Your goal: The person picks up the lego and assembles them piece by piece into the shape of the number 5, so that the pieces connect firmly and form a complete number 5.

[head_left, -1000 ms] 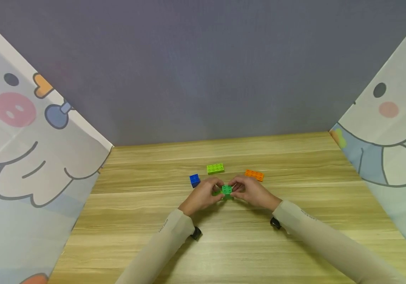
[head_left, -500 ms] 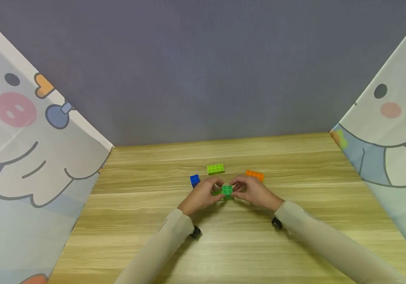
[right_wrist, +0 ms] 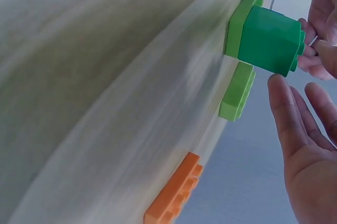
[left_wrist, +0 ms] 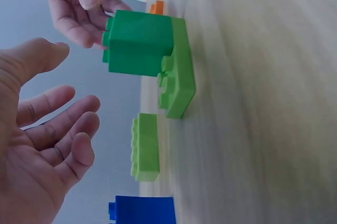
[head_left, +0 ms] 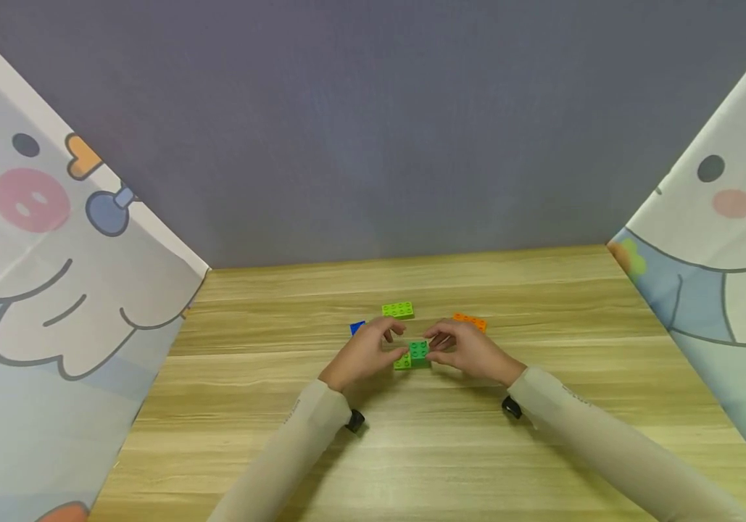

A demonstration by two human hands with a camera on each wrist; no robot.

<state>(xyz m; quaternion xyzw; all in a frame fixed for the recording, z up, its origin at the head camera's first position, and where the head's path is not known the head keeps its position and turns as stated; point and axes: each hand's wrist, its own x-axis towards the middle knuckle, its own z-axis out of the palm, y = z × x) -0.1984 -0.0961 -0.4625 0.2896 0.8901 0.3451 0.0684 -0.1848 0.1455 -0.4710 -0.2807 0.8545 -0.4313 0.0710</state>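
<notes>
A tall dark green toy brick (head_left: pixel 418 351) stands upright on one end of a flat lime-green brick (head_left: pixel 401 362); in the left wrist view the lower brick's other studs show bare. My left hand (head_left: pixel 367 351) hovers just left of the stack, thumb and fingers spread apart and holding nothing. On the right side, my right hand (head_left: pixel 467 351) has its relaxed fingers close to the dark green brick (right_wrist: pixel 271 40), with nothing gripped. Whether a right fingertip still touches the brick is hard to tell.
Behind the stack lies a second lime-green brick (head_left: pixel 398 310). A blue brick (head_left: pixel 357 328), partly covered by the left hand, sits to the left. An orange brick (head_left: pixel 470 321) lies beyond the right hand. The wooden tabletop (head_left: pixel 438 449) meets a grey back panel (head_left: pixel 373 145).
My left hand has let go of the dark green brick and drawn back left, its fingers spreading. The right hand's fingers have loosened beside the brick, which stays on the lime-green one.
</notes>
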